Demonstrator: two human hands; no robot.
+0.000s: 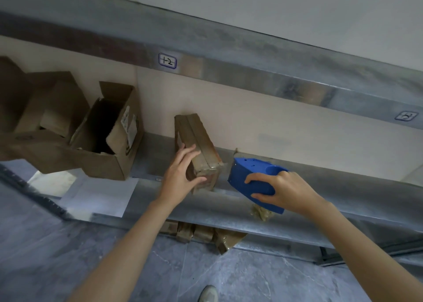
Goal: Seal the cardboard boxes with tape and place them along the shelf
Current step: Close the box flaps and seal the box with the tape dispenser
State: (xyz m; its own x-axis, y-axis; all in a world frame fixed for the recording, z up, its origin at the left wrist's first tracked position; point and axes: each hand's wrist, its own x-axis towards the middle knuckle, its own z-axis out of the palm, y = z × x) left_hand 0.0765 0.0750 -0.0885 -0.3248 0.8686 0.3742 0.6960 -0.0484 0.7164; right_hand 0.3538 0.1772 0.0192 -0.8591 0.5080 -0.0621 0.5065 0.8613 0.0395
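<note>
A small closed cardboard box stands on the metal shelf, with a strip of tape along its top seam and down its near end. My left hand grips the box at its near left corner, thumb on the front face. My right hand holds a blue tape dispenser just right of the box, its front end close to the box's near corner. A crumpled wad of tape hangs below the dispenser.
An open cardboard box with raised flaps sits at the left on the shelf, with more open boxes beyond it. White paper lies on the shelf. Taped boxes sit below the shelf. A shoe shows on the grey floor.
</note>
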